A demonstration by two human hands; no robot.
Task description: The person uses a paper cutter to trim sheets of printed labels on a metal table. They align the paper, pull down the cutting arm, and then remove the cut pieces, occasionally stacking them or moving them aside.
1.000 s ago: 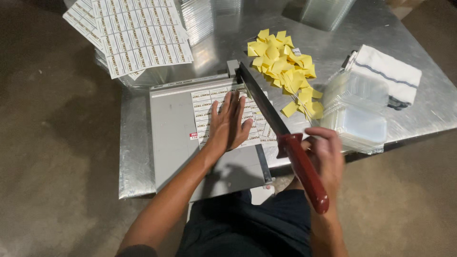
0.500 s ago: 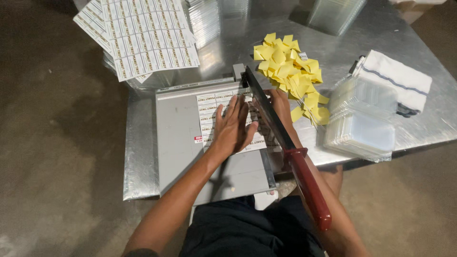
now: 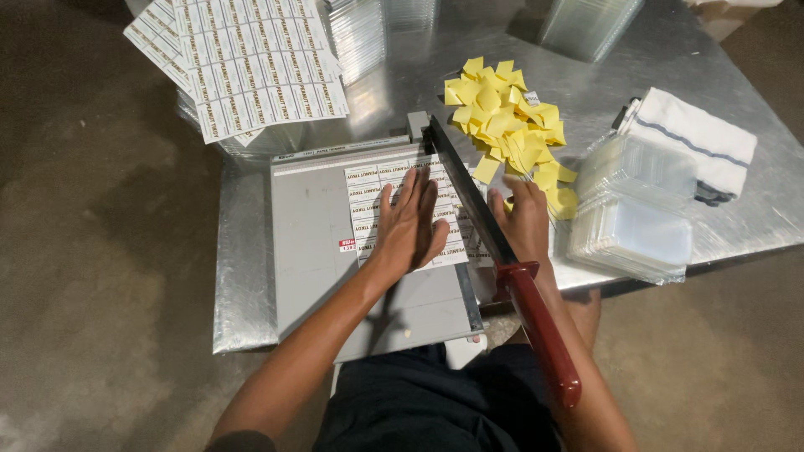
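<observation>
Your right hand [image 3: 526,219] has left the red cutter handle [image 3: 541,333] and now lies open beside the yellow slips [image 3: 507,125]; your left hand [image 3: 409,222] stays spread flat, pinning the label sheet [image 3: 368,186]; the blade [image 3: 466,188] remains raised, so no cut is under way.

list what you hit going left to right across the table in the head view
printed label sheets → left hand → cutter blade arm → right hand → clear plastic containers → folded white cloth

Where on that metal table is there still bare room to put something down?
Bare metal shows on the table left of the paper cutter, and at the back between the label sheets and the yellow slips. The right side is crowded: right hand, clear plastic boxes, folded cloth.
</observation>
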